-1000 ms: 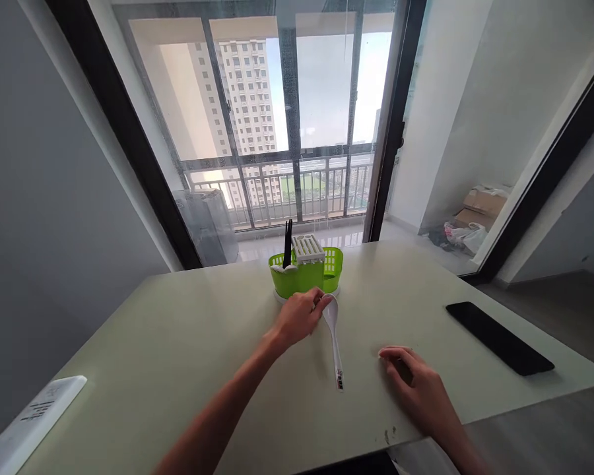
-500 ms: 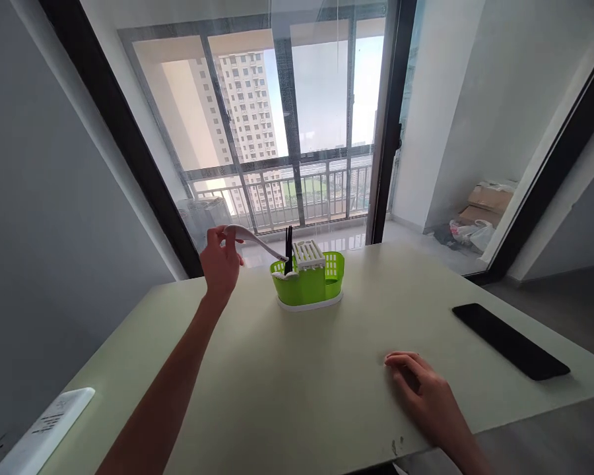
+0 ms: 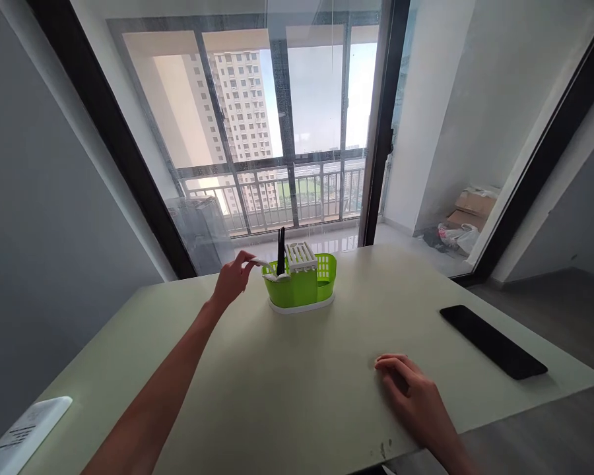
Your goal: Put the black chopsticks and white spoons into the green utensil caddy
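Observation:
My left hand (image 3: 232,280) pinches the end of a white spoon (image 3: 263,262) at the left side of a green utensil caddy (image 3: 304,290). The spoon's far end reaches into the caddy's left compartment, where it is partly lost among other white pieces at the rim. Black chopsticks (image 3: 281,251) stand upright in that same compartment. Across the caddy's middle sits a white slotted rack (image 3: 301,257). My right hand (image 3: 408,389) rests on the table with curled fingers and fingertips together, apart from the caddy; I see nothing in it.
A long black flat object (image 3: 492,342) lies on the pale table (image 3: 297,382) at the right. At the left edge is a white power strip or similar slab (image 3: 27,432). Behind the table stands a glass door with a dark frame (image 3: 379,132).
My left hand has come down and right toward the caddy, lowering the spoon, so less of it shows. My right hand stays at rest on the table. The view has shifted slightly.

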### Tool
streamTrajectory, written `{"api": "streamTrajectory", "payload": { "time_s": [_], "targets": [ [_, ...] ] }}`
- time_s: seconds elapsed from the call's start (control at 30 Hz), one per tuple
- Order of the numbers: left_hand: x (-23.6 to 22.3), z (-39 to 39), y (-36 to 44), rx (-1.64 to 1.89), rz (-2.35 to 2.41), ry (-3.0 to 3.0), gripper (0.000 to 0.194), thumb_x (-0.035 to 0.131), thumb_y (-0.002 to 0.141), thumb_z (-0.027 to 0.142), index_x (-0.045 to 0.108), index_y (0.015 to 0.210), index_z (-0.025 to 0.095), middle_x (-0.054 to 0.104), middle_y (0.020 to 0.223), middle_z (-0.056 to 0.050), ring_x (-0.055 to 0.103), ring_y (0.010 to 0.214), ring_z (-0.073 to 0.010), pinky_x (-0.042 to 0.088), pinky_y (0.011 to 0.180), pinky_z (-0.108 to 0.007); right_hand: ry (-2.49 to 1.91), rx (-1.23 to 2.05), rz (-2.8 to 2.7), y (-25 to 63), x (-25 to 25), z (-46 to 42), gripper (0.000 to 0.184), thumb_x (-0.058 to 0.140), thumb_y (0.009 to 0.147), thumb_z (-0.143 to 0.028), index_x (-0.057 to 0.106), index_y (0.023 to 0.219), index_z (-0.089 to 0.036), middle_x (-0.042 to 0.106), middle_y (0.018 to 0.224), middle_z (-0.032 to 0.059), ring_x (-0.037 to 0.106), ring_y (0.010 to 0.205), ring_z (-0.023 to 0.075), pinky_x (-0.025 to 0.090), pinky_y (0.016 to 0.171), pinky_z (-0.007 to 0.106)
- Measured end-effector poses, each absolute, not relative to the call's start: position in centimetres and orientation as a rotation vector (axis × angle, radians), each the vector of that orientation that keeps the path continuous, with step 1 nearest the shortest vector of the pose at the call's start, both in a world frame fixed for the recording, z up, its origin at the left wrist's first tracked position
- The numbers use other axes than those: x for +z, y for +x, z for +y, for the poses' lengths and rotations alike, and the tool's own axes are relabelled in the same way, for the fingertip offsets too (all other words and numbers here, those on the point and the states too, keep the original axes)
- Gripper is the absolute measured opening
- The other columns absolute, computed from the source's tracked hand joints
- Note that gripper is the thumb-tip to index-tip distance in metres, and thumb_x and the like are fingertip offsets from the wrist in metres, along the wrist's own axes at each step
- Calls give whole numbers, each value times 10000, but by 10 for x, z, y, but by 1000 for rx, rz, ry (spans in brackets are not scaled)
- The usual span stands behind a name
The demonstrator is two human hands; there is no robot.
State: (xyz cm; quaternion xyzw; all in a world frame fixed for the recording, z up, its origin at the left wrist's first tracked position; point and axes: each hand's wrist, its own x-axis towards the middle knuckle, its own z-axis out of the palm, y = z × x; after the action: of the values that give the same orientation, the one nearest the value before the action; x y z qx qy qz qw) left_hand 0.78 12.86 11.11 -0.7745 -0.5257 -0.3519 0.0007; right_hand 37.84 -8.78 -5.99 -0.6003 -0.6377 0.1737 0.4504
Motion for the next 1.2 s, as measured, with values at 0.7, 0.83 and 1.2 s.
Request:
{"api": "streamTrajectory", "payload": {
  "time_s": [0.7, 0.83, 1.2],
  "targets": [
    [92, 118, -2, -1136, -1691, -2586, 489, 458, 943, 690, 652, 1100, 269, 753, 1218, -38, 621, 430, -110, 538, 584, -284, -1484, 437, -1591, 378, -60, -91, 224, 494, 950, -362, 697, 923, -273, 722, 1117, 63, 713, 963, 234, 575, 803, 322],
    [85, 109, -10, -1286, -1695, -2603, 496, 501, 937, 668, 628, 1213, 277, 705, 1320, -53, 665, 467, -114, 574, 617, -308, -1481, 435, -1595, 380, -62, -90, 220, 500, 949, -365, 697, 930, -269, 721, 1110, 61, 707, 982, 234, 567, 854, 335],
    [-4, 105, 0, -1401, -2000, -2698, 998, 799, 741, 555, 288, 1514, 184, 439, 1559, -244, 537, 1365, -330, 470, 1083, -471, -1506, 465, -1601, 380, -68, -90, 225, 500, 949, -382, 697, 964, -273, 711, 1142, 62, 687, 1015, 236, 547, 876, 345]
  ]
}}
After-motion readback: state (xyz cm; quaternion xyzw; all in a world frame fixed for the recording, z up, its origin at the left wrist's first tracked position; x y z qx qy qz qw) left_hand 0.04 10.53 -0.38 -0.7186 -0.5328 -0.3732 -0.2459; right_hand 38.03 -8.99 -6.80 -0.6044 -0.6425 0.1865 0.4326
